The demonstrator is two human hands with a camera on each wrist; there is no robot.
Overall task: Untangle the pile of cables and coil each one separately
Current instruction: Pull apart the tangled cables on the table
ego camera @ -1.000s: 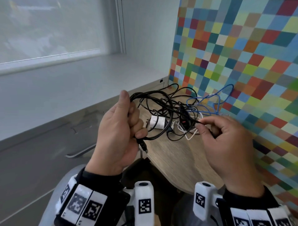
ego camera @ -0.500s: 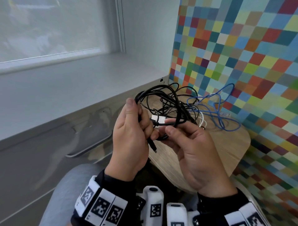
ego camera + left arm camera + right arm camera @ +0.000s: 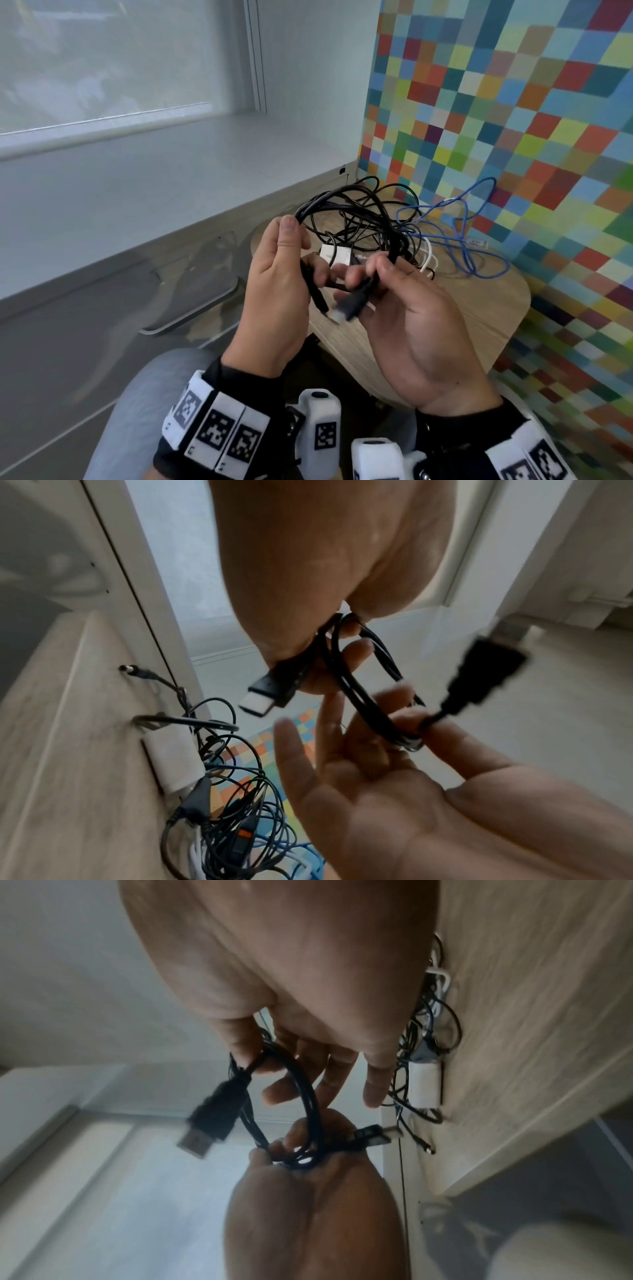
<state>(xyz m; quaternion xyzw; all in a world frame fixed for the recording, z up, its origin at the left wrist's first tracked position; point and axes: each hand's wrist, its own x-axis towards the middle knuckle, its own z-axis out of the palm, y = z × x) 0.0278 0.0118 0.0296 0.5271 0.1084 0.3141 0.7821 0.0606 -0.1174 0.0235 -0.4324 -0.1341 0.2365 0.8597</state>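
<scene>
A black cable (image 3: 346,205) is gathered in loops that my left hand (image 3: 284,274) grips, thumb up. One of its plugs (image 3: 263,696) sticks out below that fist. My right hand (image 3: 387,274) pinches the same cable between thumb and forefinger just behind its other plug (image 3: 209,1123), with the remaining fingers spread. Both hands hover above the near edge of the round wooden table (image 3: 462,325). Behind them lies the tangled pile: thin black cables (image 3: 387,219), a blue cable (image 3: 462,240), a white cable (image 3: 430,260) and a white adapter (image 3: 337,255).
A multicoloured checked wall (image 3: 513,120) rises right behind the table. A pale window sill (image 3: 154,178) runs along the left. My knee in grey trousers (image 3: 154,394) is below the hands. A barrel plug (image 3: 131,669) lies on the table beside the pile.
My right hand has come left from the pile to meet the left hand, bringing the black cable's end with it. The plug now hangs between the hands.
</scene>
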